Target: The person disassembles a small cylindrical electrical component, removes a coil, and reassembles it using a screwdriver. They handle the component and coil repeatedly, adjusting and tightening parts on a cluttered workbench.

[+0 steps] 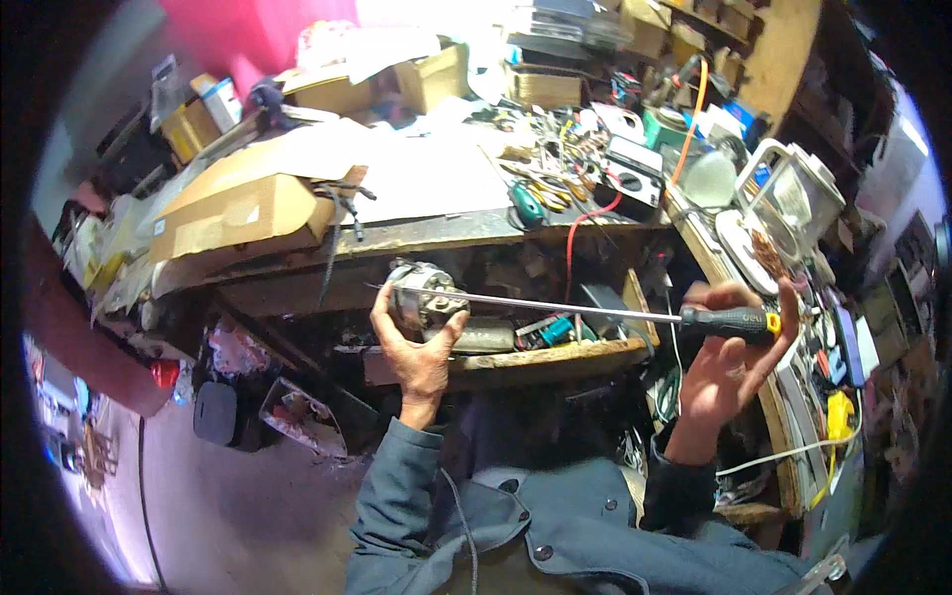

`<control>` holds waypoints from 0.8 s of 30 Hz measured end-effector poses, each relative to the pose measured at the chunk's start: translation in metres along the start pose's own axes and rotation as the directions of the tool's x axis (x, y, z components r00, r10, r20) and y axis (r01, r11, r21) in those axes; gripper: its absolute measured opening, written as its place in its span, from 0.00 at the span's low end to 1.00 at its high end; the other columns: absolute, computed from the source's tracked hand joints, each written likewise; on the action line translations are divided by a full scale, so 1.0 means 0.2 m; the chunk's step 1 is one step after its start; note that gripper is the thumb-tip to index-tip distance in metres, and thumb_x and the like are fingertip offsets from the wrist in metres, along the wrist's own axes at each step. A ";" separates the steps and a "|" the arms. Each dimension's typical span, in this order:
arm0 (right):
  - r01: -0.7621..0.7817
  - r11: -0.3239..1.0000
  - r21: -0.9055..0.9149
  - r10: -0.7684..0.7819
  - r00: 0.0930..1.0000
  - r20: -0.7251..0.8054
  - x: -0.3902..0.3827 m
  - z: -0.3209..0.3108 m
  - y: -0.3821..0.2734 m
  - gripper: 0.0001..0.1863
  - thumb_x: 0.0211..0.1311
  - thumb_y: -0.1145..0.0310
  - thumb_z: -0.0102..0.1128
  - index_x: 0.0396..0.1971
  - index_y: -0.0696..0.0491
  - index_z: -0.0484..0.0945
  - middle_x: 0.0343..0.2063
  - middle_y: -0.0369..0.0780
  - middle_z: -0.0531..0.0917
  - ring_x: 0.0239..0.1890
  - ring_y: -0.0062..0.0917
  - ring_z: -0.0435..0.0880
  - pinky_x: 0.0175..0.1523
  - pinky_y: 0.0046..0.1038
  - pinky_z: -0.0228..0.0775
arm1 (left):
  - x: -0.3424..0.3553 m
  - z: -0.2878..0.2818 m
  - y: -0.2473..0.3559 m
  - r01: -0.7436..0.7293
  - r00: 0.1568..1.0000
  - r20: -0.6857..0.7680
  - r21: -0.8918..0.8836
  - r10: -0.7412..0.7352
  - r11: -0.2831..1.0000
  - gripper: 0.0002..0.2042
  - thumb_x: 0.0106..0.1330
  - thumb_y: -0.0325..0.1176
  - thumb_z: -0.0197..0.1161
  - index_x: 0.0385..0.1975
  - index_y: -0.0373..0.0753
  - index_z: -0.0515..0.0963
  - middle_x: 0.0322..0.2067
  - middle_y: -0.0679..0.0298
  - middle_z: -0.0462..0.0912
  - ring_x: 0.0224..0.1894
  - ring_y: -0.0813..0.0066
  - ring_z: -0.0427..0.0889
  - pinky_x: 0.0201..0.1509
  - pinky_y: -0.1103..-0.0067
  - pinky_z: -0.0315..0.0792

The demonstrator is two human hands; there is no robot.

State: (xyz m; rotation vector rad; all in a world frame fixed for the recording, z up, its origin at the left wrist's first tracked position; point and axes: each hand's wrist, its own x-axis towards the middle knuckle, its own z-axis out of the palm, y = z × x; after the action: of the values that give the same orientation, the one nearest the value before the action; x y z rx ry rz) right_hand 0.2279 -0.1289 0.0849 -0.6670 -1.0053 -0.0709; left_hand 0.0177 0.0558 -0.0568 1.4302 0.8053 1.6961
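My left hand [412,362] is wrapped round a worn, round metal part [424,297] that looks like a small motor, in front of the workbench. Across to the right, a long screwdriver [729,321] with a black handle and yellow end lies nearly level. Its thin shaft reaches left to the metal part, and the tip overlaps the part's upper face. My right hand [722,362] holds the handle, thumb below it and one finger stretched up past the yellow end. Some of the right fingers are smeared by motion.
An open drawer [555,359] under the bench holds a metal cylinder and a teal tool. On top lie a cardboard box [238,213], several pliers [555,183] and a meter-like box [633,174] with a red cable. A clear plastic container [793,198] stands at right.
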 end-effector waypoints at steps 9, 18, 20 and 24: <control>-0.078 0.997 0.017 0.079 0.991 -0.112 -0.01 0.04 -0.02 0.49 0.57 0.68 0.76 0.74 0.51 0.52 0.39 0.47 0.82 0.42 0.31 0.83 0.53 0.40 0.80 | 0.01 -0.01 -0.02 -0.083 0.996 0.005 0.202 0.084 0.976 0.45 0.49 0.28 0.82 0.67 0.36 0.61 0.58 0.55 0.73 0.59 0.67 0.76 0.65 0.72 0.71; -0.111 0.989 -0.097 0.098 0.987 -0.129 -0.01 -0.01 0.04 0.46 0.57 0.73 0.71 0.73 0.50 0.54 0.48 0.47 0.80 0.43 0.33 0.84 0.50 0.37 0.82 | 0.01 -0.02 -0.02 -0.095 0.995 0.010 0.219 0.095 0.971 0.46 0.50 0.30 0.83 0.68 0.36 0.60 0.58 0.55 0.73 0.58 0.67 0.76 0.65 0.72 0.72; -0.178 0.969 -0.169 0.164 0.982 -0.090 -0.04 -0.15 0.07 0.46 0.58 0.77 0.67 0.74 0.49 0.53 0.54 0.52 0.77 0.51 0.40 0.83 0.56 0.41 0.79 | 0.01 -0.03 -0.02 -0.098 0.995 0.012 0.229 0.098 0.968 0.46 0.50 0.30 0.83 0.68 0.36 0.60 0.58 0.56 0.73 0.58 0.67 0.76 0.65 0.72 0.72; -0.094 0.992 0.087 0.102 0.990 -0.092 -0.01 -0.02 0.04 0.44 0.60 0.79 0.66 0.74 0.49 0.53 0.51 0.53 0.80 0.51 0.41 0.85 0.59 0.43 0.78 | 0.01 -0.01 -0.02 -0.092 0.996 0.012 0.222 0.092 0.971 0.46 0.50 0.30 0.83 0.68 0.35 0.60 0.58 0.56 0.72 0.58 0.68 0.76 0.64 0.72 0.72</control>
State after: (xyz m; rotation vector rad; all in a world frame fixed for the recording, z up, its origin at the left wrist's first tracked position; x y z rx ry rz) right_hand 0.2322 -0.1250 0.0787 -0.6309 -0.8763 0.0244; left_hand 0.0157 0.0600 -0.0599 1.6417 0.9659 1.7159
